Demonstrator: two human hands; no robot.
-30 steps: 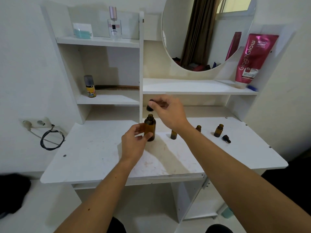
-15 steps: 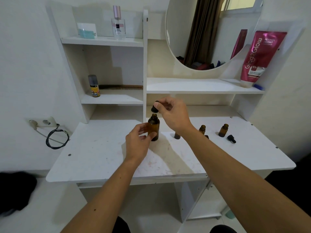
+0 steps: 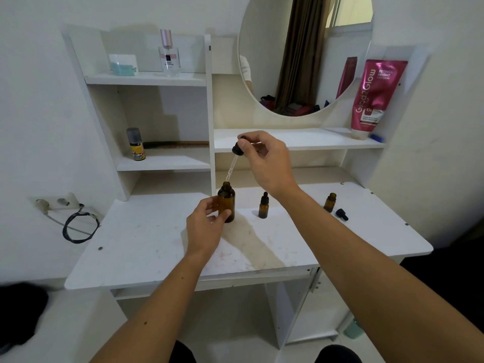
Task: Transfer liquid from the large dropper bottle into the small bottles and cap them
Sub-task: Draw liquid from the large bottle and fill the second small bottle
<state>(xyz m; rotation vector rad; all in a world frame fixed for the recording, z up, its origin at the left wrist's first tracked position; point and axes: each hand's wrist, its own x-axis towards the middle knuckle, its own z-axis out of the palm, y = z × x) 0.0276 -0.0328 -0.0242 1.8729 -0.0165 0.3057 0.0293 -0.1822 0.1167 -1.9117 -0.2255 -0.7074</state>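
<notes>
The left hand [image 3: 207, 226] is gripping the large dropper bottle [image 3: 226, 203], standing uncapped mid-table. The right hand [image 3: 264, 159] is pinching the dropper [image 3: 234, 159], its pipette slanting down-left, tip just above the neck. Rightward, a capped small bottle [image 3: 263, 205] is standing; toward the right edge, an open small bottle [image 3: 330, 202] beside its loose cap [image 3: 342, 214]. Fill levels cannot be told.

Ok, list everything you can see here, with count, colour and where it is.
Large dropper bottle: 1, amber, open, desk centre.
Dropper: 1, black bulb with clear tube, above the large bottle's mouth.
Small bottles: 2, amber; capped one mid-desk, open one right.
Loose dropper cap: 1, black, beside the open small bottle.
Perfume bottle: 1, clear, top shelf.
Spray can: 1, yellow, middle shelf.
Tube: 1, pink, right shelf.
Mirror: 1, round.
Cable: 1, black, left wall.
Left hand: grip on large bottle.
Right hand: grip on dropper.
</notes>
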